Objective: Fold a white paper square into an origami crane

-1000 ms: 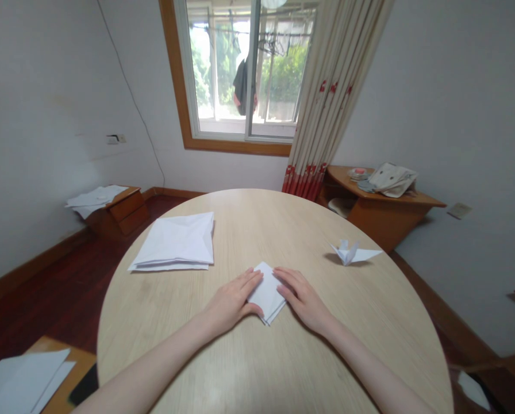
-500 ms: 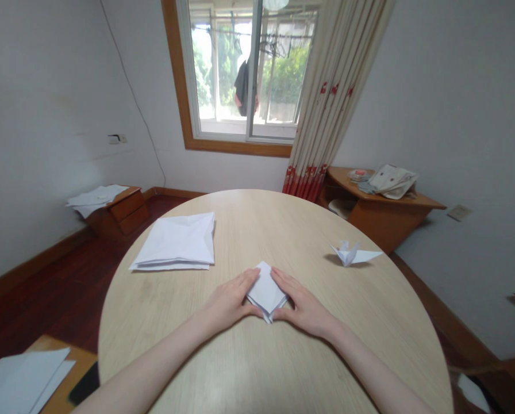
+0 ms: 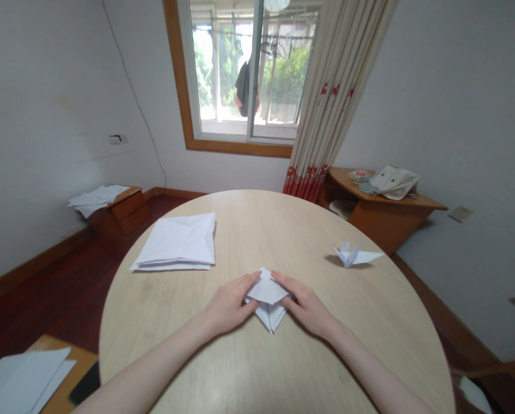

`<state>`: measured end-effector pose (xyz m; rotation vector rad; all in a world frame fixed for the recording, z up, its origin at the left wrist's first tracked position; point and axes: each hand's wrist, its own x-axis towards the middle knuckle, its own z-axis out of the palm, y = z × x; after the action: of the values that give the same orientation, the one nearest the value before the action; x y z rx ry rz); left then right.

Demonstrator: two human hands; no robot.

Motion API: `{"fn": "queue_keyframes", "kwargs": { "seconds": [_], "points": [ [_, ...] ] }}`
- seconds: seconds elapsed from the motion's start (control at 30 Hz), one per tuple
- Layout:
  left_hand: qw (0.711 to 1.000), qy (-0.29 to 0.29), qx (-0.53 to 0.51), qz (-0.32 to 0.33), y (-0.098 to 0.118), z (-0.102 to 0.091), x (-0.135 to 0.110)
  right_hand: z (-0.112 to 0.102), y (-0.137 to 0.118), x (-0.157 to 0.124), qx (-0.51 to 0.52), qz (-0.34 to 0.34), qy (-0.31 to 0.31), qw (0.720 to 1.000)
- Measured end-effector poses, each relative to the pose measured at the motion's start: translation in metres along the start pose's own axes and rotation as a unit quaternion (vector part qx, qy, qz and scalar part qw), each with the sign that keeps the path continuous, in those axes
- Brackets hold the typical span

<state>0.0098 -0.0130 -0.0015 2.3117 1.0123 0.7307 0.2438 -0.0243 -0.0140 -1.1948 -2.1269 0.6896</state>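
A small piece of folded white paper lies on the round table in front of me. Its top flap is raised at the near side, and below it two narrow points meet along a centre slit. My left hand grips the left edge, thumb at the near side and fingers along the far side. On the right edge, my right hand holds the paper the same way, its thumb partly hidden by the flap. Farther off to the right stands a folded paper crane, touched by neither hand.
A stack of white paper sheets lies at the left of the round wooden table. More sheets rest on a lower surface at bottom left. Beyond the table are a small cabinet, a corner desk and a curtain.
The near edge of the top flap has come up and away from me, uncovering the two lower points. Both thumbs have shifted onto the paper's sides under the flap.
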Motion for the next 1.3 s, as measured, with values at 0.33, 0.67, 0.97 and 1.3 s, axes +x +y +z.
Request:
{"fn": "queue_keyframes", "kwargs": {
  "seconds": [0.33,0.67,0.97,1.3],
  "points": [
    [0.998,0.057,-0.028,-0.022,-0.006,0.004,0.001,-0.001,-0.005,0.000,-0.015,-0.007,0.077,0.997],
    [0.980,0.150,-0.006,0.132,-0.008,0.005,0.001,0.002,0.000,-0.003,-0.053,-0.070,0.169,0.982],
    [0.976,0.144,0.035,0.158,-0.003,0.003,0.001,0.002,-0.009,-0.001,-0.109,-0.160,0.203,0.960],
    [0.985,0.116,0.047,0.119,0.001,0.003,0.002,-0.001,-0.013,0.001,-0.169,-0.172,0.170,0.955]
  ]
}}
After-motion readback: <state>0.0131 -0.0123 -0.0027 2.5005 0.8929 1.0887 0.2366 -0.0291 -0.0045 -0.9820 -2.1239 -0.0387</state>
